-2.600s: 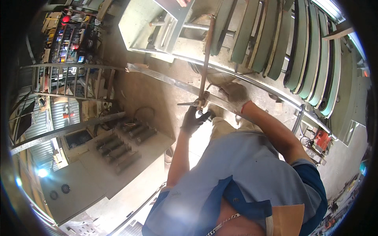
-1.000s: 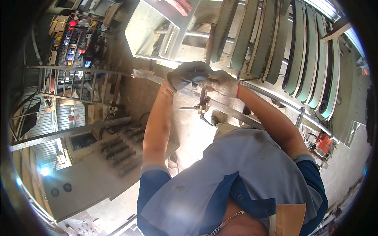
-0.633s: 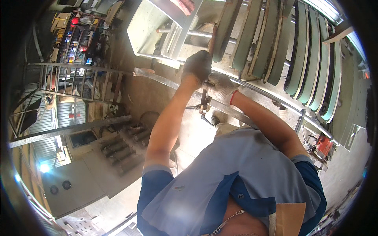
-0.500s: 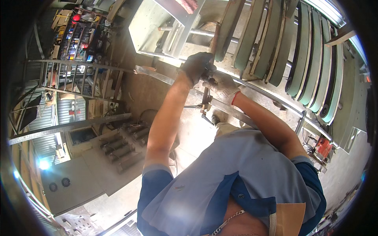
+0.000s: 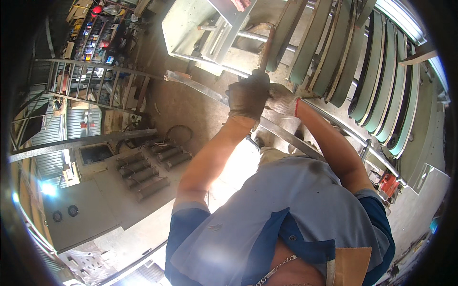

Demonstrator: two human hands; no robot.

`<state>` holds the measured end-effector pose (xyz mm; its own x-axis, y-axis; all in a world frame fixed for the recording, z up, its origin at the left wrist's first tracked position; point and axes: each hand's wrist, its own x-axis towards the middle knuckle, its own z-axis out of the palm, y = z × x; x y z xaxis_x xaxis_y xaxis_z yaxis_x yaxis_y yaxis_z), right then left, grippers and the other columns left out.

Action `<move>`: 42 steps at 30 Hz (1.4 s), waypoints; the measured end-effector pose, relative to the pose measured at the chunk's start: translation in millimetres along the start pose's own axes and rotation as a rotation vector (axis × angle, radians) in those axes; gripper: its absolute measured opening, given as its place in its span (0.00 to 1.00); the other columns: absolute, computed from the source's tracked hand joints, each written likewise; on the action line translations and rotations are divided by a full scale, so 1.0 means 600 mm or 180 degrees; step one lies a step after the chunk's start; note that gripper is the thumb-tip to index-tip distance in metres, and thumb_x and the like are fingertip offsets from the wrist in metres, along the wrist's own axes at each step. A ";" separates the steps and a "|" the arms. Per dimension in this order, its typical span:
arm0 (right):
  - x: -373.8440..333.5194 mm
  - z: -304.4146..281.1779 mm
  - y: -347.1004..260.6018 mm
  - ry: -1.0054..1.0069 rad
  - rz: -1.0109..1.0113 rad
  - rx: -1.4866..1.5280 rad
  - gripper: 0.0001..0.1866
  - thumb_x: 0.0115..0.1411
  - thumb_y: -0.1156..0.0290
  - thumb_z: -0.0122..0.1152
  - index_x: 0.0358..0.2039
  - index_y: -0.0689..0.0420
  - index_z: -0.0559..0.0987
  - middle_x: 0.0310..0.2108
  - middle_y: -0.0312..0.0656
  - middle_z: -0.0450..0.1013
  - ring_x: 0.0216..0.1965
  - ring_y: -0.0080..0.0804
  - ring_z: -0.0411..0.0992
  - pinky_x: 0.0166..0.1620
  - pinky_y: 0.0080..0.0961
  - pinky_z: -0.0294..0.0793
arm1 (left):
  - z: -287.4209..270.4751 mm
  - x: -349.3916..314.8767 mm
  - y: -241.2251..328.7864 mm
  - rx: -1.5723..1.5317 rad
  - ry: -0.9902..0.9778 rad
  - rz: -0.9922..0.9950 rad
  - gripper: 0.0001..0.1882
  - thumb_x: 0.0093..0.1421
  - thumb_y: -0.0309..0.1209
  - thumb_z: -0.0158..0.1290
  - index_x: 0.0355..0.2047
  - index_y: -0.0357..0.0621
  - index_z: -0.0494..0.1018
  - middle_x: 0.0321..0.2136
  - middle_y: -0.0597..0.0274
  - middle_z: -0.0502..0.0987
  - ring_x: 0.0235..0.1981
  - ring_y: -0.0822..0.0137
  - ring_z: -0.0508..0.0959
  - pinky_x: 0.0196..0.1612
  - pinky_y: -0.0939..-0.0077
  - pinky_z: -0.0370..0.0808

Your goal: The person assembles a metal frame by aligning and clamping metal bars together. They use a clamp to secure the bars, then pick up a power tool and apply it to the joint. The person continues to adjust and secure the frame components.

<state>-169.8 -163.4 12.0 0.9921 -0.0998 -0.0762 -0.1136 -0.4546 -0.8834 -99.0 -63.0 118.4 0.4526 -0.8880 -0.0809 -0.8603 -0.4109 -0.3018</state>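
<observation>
My left hand (image 5: 249,95), in a dark work glove, is closed round a rusty metal bar (image 5: 267,50) that rises past its far side; it resembles the bar of a clamp. My right hand (image 5: 280,100), in a light knitted glove with a red cuff, is curled close against the left one. Its fingertips, and whatever they grip, are hidden. Below both hands a long flat metal strip (image 5: 291,137) slants from the upper left toward my waist.
Green curved beams (image 5: 305,52) stand in a row at the right, with a round pipe (image 5: 350,133) along their near ends. A white angular panel (image 5: 183,33) is beyond my hands. Dark cylinders (image 5: 148,174) lie at the left, near a metal rack (image 5: 90,86). A red machine (image 5: 389,185) stands far right.
My left hand has moved nearer and slightly right, turning its back upward and covering the lower part of the bar. My right hand has shifted a little right.
</observation>
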 end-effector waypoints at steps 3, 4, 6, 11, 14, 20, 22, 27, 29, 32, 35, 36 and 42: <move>-0.013 -0.010 -0.007 0.0097 -0.0301 -0.0649 0.13 0.67 0.70 0.51 0.50 0.59 0.74 0.42 0.50 0.73 0.44 0.41 0.74 0.48 0.34 0.72 | -0.021 0.005 0.013 -0.0504 -0.0865 -0.0382 0.16 0.60 0.44 0.59 0.41 0.48 0.74 0.37 0.57 0.81 0.39 0.58 0.83 0.36 0.59 0.80; -0.017 -0.012 -0.006 -0.0088 -0.0241 0.1010 0.12 0.67 0.70 0.51 0.49 0.59 0.74 0.43 0.49 0.73 0.44 0.39 0.73 0.48 0.34 0.72 | -0.023 0.001 0.000 -0.1136 -0.0559 -0.0025 0.16 0.60 0.44 0.59 0.42 0.47 0.75 0.37 0.57 0.81 0.39 0.59 0.83 0.37 0.61 0.80; -0.020 -0.011 -0.007 -0.0318 -0.0001 0.3252 0.12 0.67 0.71 0.51 0.49 0.59 0.74 0.43 0.46 0.73 0.44 0.37 0.73 0.48 0.32 0.71 | -0.025 -0.010 -0.042 -0.2284 -0.0166 0.0530 0.18 0.60 0.44 0.60 0.44 0.46 0.76 0.36 0.57 0.81 0.40 0.62 0.82 0.40 0.66 0.79; -0.013 -0.001 -0.021 0.0035 -0.0892 0.0632 0.14 0.67 0.70 0.54 0.51 0.57 0.76 0.46 0.41 0.74 0.44 0.33 0.71 0.50 0.31 0.71 | -0.003 0.019 -0.100 -0.3736 -0.0880 0.0429 0.17 0.55 0.37 0.67 0.41 0.43 0.78 0.32 0.63 0.79 0.35 0.74 0.77 0.41 0.76 0.75; -0.013 0.002 -0.023 0.0314 -0.0967 0.0666 0.15 0.66 0.69 0.55 0.53 0.56 0.76 0.47 0.44 0.75 0.45 0.35 0.72 0.50 0.31 0.72 | 0.011 0.030 -0.092 -0.3708 -0.0916 0.0245 0.15 0.54 0.34 0.68 0.38 0.42 0.78 0.32 0.63 0.78 0.33 0.75 0.76 0.39 0.77 0.76; -0.006 0.004 0.004 -0.0044 -0.0011 0.0838 0.17 0.67 0.63 0.54 0.53 0.56 0.74 0.48 0.49 0.74 0.49 0.42 0.73 0.52 0.36 0.71 | 0.042 0.062 -0.035 -0.3187 -0.0364 0.0061 0.13 0.55 0.35 0.65 0.29 0.40 0.74 0.25 0.59 0.78 0.26 0.73 0.79 0.25 0.77 0.78; 0.003 0.004 0.011 -0.0209 -0.0238 0.0525 0.18 0.67 0.60 0.53 0.53 0.57 0.73 0.49 0.51 0.74 0.50 0.45 0.73 0.52 0.38 0.71 | 0.047 0.076 -0.023 -0.2751 -0.0262 -0.0206 0.17 0.57 0.42 0.62 0.30 0.40 0.75 0.23 0.57 0.78 0.27 0.68 0.82 0.28 0.73 0.79; 0.019 0.015 0.007 0.0236 -0.0313 -0.0022 0.19 0.68 0.57 0.49 0.50 0.59 0.74 0.44 0.49 0.75 0.46 0.42 0.74 0.49 0.37 0.72 | 0.026 0.094 -0.027 -0.2306 -0.0662 -0.0869 0.35 0.58 0.65 0.50 0.36 0.39 0.77 0.29 0.52 0.82 0.34 0.52 0.83 0.43 0.65 0.77; 0.018 0.017 0.003 0.0172 -0.0028 0.0369 0.19 0.69 0.58 0.49 0.48 0.59 0.75 0.41 0.49 0.76 0.43 0.41 0.74 0.47 0.37 0.72 | 0.013 0.080 -0.042 -0.2097 -0.0605 -0.0618 0.34 0.58 0.62 0.53 0.39 0.38 0.77 0.33 0.50 0.82 0.37 0.54 0.83 0.43 0.65 0.77; 0.010 0.021 0.000 0.0097 0.0368 0.1052 0.18 0.68 0.59 0.49 0.43 0.60 0.77 0.36 0.48 0.77 0.40 0.41 0.75 0.46 0.37 0.72 | 0.009 0.013 -0.079 -0.2849 0.0391 -0.0335 0.28 0.59 0.52 0.59 0.45 0.38 0.77 0.40 0.49 0.81 0.40 0.61 0.82 0.41 0.68 0.77; 0.001 0.023 0.003 0.0362 0.0258 0.1326 0.18 0.68 0.58 0.49 0.40 0.61 0.78 0.34 0.47 0.77 0.37 0.39 0.75 0.44 0.36 0.72 | 0.032 -0.090 -0.133 -0.3406 0.1913 -0.0594 0.12 0.65 0.33 0.56 0.41 0.34 0.78 0.33 0.59 0.82 0.33 0.73 0.78 0.38 0.79 0.76; 0.001 0.023 0.006 0.0393 0.0166 0.1277 0.18 0.68 0.57 0.50 0.40 0.61 0.78 0.33 0.46 0.77 0.37 0.37 0.75 0.44 0.36 0.71 | 0.051 -0.125 -0.143 -0.3769 0.2313 -0.1001 0.13 0.69 0.34 0.51 0.36 0.36 0.78 0.28 0.63 0.79 0.29 0.75 0.76 0.33 0.81 0.74; 0.019 0.046 0.020 0.0452 0.0699 0.1508 0.28 0.67 0.44 0.50 0.47 0.58 0.78 0.35 0.39 0.78 0.39 0.28 0.77 0.46 0.29 0.75 | 0.230 -0.295 -0.085 -0.5249 -0.0047 -0.2949 0.13 0.71 0.38 0.48 0.43 0.41 0.75 0.30 0.65 0.78 0.30 0.73 0.79 0.31 0.77 0.76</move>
<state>-158.2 -145.7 -12.5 0.9270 -0.2811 -0.2482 -0.2483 0.0360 -0.9680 -103.0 143.7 16.8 0.8355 -0.3030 -0.4584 0.2926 -0.4606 0.8379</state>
